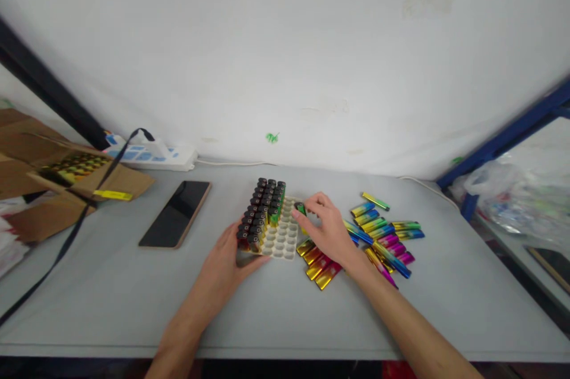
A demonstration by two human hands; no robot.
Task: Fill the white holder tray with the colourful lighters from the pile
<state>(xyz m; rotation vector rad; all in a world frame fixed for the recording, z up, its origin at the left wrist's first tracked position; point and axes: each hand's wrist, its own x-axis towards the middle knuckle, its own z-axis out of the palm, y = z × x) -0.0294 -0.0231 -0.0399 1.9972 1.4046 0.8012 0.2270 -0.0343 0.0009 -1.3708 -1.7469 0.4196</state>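
Note:
A pale tray (280,242) with rows of round hollows lies on the table. Several black-topped lighters (262,207) stand upright in its left part, and the hollows on the right show bare. My left hand (226,260) is closed on the tray's near left corner, its thumb along the front edge. Just right of the tray, my right hand (327,224) pinches a green and yellow lighter (300,208) with a dark top. Several shiny lighters (378,227) in blue, green, gold and magenta lie in a loose pile beside and beyond my right hand.
A dark phone (176,214) lies left of the tray. Farther left are an open cardboard box (118,180) with lighters inside, a white power strip (164,156) and a black strap (80,218). The white wall (285,70) borders the table's back. Plastic bags (512,195) are at the right.

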